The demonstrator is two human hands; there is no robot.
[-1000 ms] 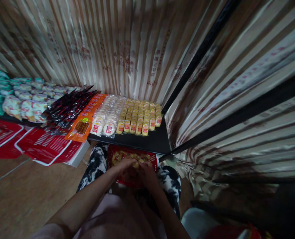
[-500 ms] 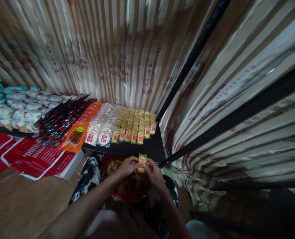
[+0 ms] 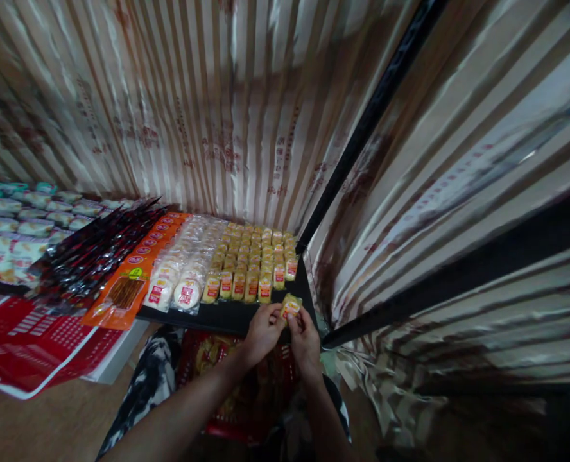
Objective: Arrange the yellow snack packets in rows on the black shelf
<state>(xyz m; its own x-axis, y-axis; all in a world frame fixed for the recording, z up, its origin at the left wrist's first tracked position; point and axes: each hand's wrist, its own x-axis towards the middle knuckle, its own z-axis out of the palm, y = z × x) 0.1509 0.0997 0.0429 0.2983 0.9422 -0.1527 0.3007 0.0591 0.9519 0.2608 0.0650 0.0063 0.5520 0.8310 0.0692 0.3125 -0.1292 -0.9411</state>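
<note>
Between my two hands I hold a small yellow snack packet [image 3: 291, 306] with an orange-red label, tilted, just in front of the shelf's near edge. My left hand [image 3: 264, 333] pinches its left side, and my right hand [image 3: 305, 339] grips its right side with the thumb over the front. Beyond them, rows of matching yellow packets [image 3: 251, 285] stand on the black shelf [image 3: 217, 317]. Below my forearms, a red basket [image 3: 227, 428] on my lap contains more yellow packets, partly hidden by my arms.
Left of the yellow rows lie clear-wrapped round white snacks [image 3: 187, 293], orange pouches [image 3: 121, 292], dark glossy packets [image 3: 92, 250] and white bags [image 3: 18, 253]. Red printed bags [image 3: 49, 346] hang below the shelf. A black pole [image 3: 362, 131] and striped curtains [image 3: 246, 115] enclose the back and right.
Both hands have moved the yellow packet closer to the shelf and to the right, turning it from upright to tilted. The camera view has shifted slightly.
</note>
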